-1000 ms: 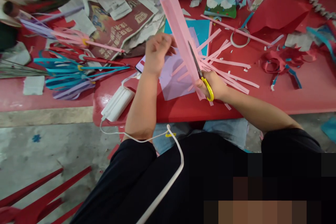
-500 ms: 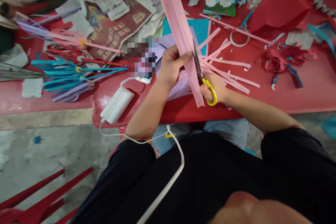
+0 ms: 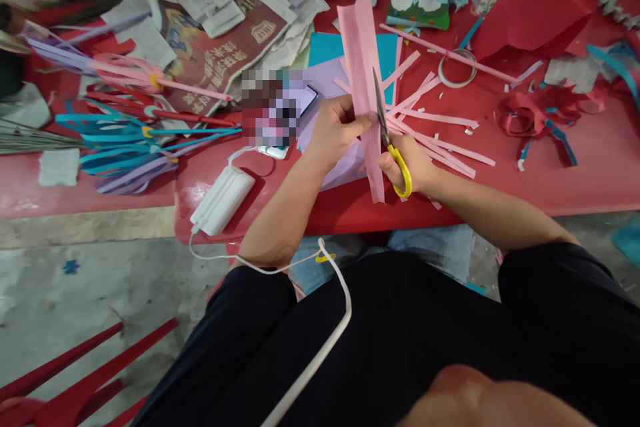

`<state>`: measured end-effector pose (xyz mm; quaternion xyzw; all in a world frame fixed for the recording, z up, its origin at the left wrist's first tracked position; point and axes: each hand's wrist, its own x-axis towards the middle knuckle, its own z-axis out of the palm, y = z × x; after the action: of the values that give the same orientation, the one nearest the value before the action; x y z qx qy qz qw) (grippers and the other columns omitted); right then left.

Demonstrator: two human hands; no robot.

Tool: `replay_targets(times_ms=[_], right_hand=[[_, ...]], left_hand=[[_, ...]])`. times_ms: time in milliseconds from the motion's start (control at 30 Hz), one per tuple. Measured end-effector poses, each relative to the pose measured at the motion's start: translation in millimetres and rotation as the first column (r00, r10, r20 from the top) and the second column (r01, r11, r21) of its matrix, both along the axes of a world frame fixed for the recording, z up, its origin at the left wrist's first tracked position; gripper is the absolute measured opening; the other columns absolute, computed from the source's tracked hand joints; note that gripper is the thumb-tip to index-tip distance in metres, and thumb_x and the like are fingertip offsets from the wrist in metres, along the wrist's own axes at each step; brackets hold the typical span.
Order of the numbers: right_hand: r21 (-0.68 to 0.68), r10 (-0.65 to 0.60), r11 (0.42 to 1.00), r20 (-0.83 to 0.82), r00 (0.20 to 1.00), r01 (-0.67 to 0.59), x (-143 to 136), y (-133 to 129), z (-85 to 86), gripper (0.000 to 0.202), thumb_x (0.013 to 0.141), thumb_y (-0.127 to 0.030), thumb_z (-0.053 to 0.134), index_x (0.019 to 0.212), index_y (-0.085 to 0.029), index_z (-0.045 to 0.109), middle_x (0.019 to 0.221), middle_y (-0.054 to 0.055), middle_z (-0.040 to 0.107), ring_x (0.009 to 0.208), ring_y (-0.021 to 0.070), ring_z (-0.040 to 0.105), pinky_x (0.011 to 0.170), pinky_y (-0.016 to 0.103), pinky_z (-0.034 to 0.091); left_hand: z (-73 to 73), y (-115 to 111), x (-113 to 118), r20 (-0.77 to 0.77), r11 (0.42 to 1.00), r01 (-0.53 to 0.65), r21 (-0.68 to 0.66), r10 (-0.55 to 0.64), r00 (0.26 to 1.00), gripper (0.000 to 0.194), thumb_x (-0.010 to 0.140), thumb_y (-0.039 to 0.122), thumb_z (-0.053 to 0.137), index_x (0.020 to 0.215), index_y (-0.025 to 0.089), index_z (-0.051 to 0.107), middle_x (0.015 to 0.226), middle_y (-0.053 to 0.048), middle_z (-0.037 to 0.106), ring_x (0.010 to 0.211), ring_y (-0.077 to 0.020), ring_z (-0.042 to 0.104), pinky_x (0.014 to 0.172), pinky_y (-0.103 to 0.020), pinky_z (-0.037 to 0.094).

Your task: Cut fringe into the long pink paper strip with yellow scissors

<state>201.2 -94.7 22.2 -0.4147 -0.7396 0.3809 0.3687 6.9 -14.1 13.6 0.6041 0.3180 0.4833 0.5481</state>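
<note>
A long folded piece of pink paper (image 3: 361, 47) stands tilted above the table, pinched between the thumb and fingers of my left hand (image 3: 337, 128). My right hand (image 3: 407, 163) grips yellow-handled scissors (image 3: 400, 170), thumb through one loop. Their metal blades lie along the right edge of the pink paper, pointing away from me; whether they are cutting into it I cannot tell. Several cut pink strips (image 3: 440, 147) fan out on the table to the right of my right hand. Under the pink paper lie purple paper (image 3: 325, 80) and a blue sheet (image 3: 324, 47).
On the red table (image 3: 540, 180) a white power bank (image 3: 225, 197) with a cable lies at left, near a phone (image 3: 307, 97). Ribbon-like paper loops (image 3: 113, 143) and newspaper (image 3: 215, 47) spread further left. A tape roll (image 3: 457, 70) and red scraps (image 3: 523, 117) lie at right.
The pink paper has turned more upright and its top has moved right and nearer to me. My left hand has shifted slightly right; the scissors stay along the paper's right edge.
</note>
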Motion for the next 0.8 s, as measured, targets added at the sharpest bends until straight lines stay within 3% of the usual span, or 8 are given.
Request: replay_targets(times_ms=[167, 367, 500, 600, 700, 800], right_hand=[[-0.044, -0.072, 0.997, -0.031, 0.997, 0.071, -4, -2, 3.5, 0.081, 0.096, -0.106, 0.043, 0.079, -0.027, 0.048, 0.063, -0.003, 0.049, 0.057, 0.0147, 0.042, 0.055, 0.035, 0.029], [-0.039, -0.12, 0.992, -0.011, 0.993, 0.12, -6, -2, 5.1, 0.081, 0.098, -0.106, 0.037, 0.075, -0.028, 0.042, 0.059, -0.005, 0.04, 0.055, 0.0132, 0.034, 0.055, 0.035, 0.027], [-0.044, -0.109, 0.993, 0.032, 0.994, 0.111, -6, -2, 6.6, 0.082, 0.096, -0.108, 0.034, 0.074, -0.029, 0.04, 0.06, -0.003, 0.042, 0.057, 0.0147, 0.037, 0.056, 0.036, 0.03], [-0.046, -0.072, 0.996, 0.027, 0.997, 0.073, -8, -4, 7.2, 0.082, 0.097, -0.107, 0.033, 0.073, -0.029, 0.041, 0.061, -0.002, 0.045, 0.055, 0.0141, 0.039, 0.055, 0.035, 0.032], [-0.032, -0.015, 0.999, 0.022, 1.0, 0.016, -9, -6, 5.9, 0.083, 0.098, -0.106, 0.034, 0.075, -0.027, 0.048, 0.06, -0.002, 0.048, 0.053, 0.0142, 0.043, 0.054, 0.034, 0.036], [-0.03, 0.053, 0.998, 0.031, 0.998, -0.052, -7, -6, 3.1, 0.085, 0.098, -0.105, 0.038, 0.084, -0.024, 0.06, 0.065, 0.001, 0.059, 0.057, 0.0175, 0.056, 0.057, 0.035, 0.043]], left_hand=[[-4.9, 3, -2, -0.01, 0.999, 0.032, -0.008, -0.032, 0.999, 0.06, 0.082, 0.073, 0.104, 0.083, 0.019, 0.077, 0.077, -0.002, 0.068, 0.079, -0.0238, 0.077, 0.078, -0.039, 0.07], [-4.8, 1, -1, -0.008, 0.999, 0.017, -0.034, -0.017, 1.0, 0.059, 0.083, 0.072, 0.103, 0.085, 0.02, 0.077, 0.078, -0.002, 0.066, 0.088, -0.0284, 0.08, 0.08, -0.044, 0.071], [-4.7, 3, 2, 0.047, 0.996, -0.049, -0.069, 0.052, 0.998, 0.055, 0.086, 0.07, 0.102, 0.091, 0.021, 0.077, 0.083, -0.003, 0.069, 0.09, -0.0287, 0.081, 0.077, -0.039, 0.07], [-7.0, 8, 3, 0.14, 0.989, -0.111, -0.096, 0.124, 0.982, 0.055, 0.093, 0.074, 0.095, 0.097, 0.022, 0.077, 0.084, -0.003, 0.066, 0.078, -0.0229, 0.077, 0.066, -0.032, 0.063], [-8.5, 12, 2, 0.195, 0.986, -0.142, -0.089, 0.157, 0.968, 0.055, 0.092, 0.075, 0.095, 0.099, 0.023, 0.076, 0.082, -0.002, 0.063, 0.068, -0.0189, 0.071, 0.057, -0.028, 0.056], [-7.7, 11, 1, 0.167, 0.984, -0.152, -0.09, 0.165, 0.972, 0.057, 0.09, 0.075, 0.096, 0.093, 0.023, 0.073, 0.078, -0.001, 0.058, 0.065, -0.0183, 0.068, 0.056, -0.029, 0.055]])
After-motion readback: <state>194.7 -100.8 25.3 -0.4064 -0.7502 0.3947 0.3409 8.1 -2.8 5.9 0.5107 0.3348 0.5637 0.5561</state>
